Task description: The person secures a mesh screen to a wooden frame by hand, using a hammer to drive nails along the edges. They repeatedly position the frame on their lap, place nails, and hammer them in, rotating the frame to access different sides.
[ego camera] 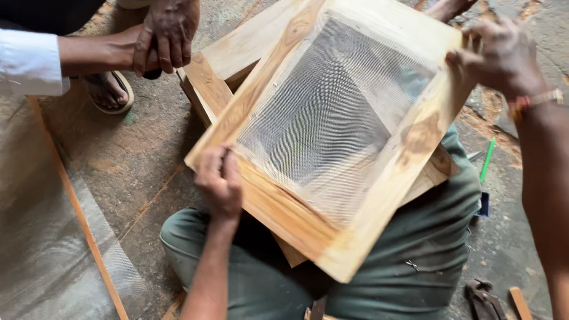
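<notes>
Pale wood makes up the square frame with grey wire mesh stretched across its opening [332, 136], which is held tilted above the person's lap in green trousers [409, 261]. The left hand [219, 181] is closed on the frame's near left edge, fingers curled over the rail. The right hand [498, 53] grips the far right corner, fingers bent around the wood; an orange band [521, 104] sits at that wrist. Under the meshed frame lies a second bare wooden frame [219, 71], resting on the concrete floor [136, 160]. A co-worker's hand [169, 29] with a white sleeve [29, 62] touches that lower frame's far left corner, beside a sandalled foot [106, 92]. A green pencil [487, 159] lies on the floor by the right edge, rusty pliers [483, 296] nearer.
</notes>
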